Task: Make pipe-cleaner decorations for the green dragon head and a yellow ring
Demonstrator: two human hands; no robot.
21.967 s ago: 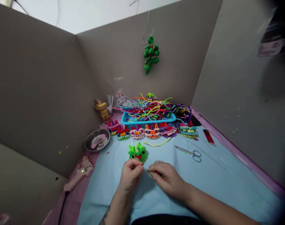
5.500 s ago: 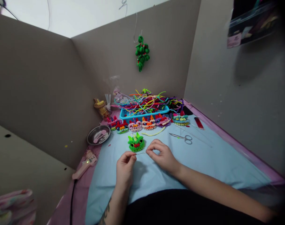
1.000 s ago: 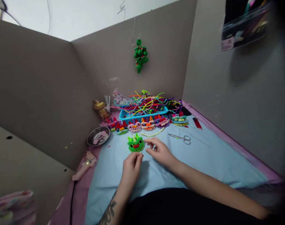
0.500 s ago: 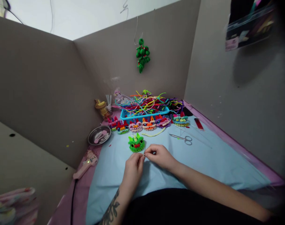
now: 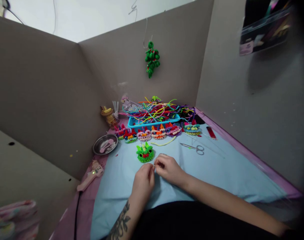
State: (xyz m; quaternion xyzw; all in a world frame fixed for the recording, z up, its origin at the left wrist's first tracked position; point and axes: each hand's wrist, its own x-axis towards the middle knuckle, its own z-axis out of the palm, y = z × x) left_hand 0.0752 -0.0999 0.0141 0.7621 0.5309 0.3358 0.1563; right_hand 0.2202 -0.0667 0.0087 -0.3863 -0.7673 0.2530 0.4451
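Fingertips of the left hand (image 5: pixel 143 176) and right hand (image 5: pixel 170 170) come together, both pinched on a small pale piece (image 5: pixel 154 165) mostly hidden between them; its long axis cannot be told. With 12 o'clock straight away from the body, the green dragon head (image 5: pixel 145 153) sits just beyond at 11, broad from 9 to 3 and facing the wearer. The left hand is nearer to it, just below its lower edge; whether they touch is unclear. Farther out, a pale yellow strip (image 5: pixel 164 143) lies at 1 o'clock, and scissors (image 5: pixel 196 149) at 2, blades toward 9. A row of colourful heads (image 5: pixel 158 133) spans roughly half past 10 to half past 1, bounding the far side before a blue tray (image 5: pixel 134 126) of fuzzy stems (image 5: pixel 158 111). A metal dish (image 5: pixel 97 145) stands at 10 o'clock, a pink glue gun (image 5: pixel 90 178) at 9. Room opens widest across the blue sheet (image 5: pixel 229 173) toward 3 o'clock, beyond the right forearm (image 5: pixel 217 196).
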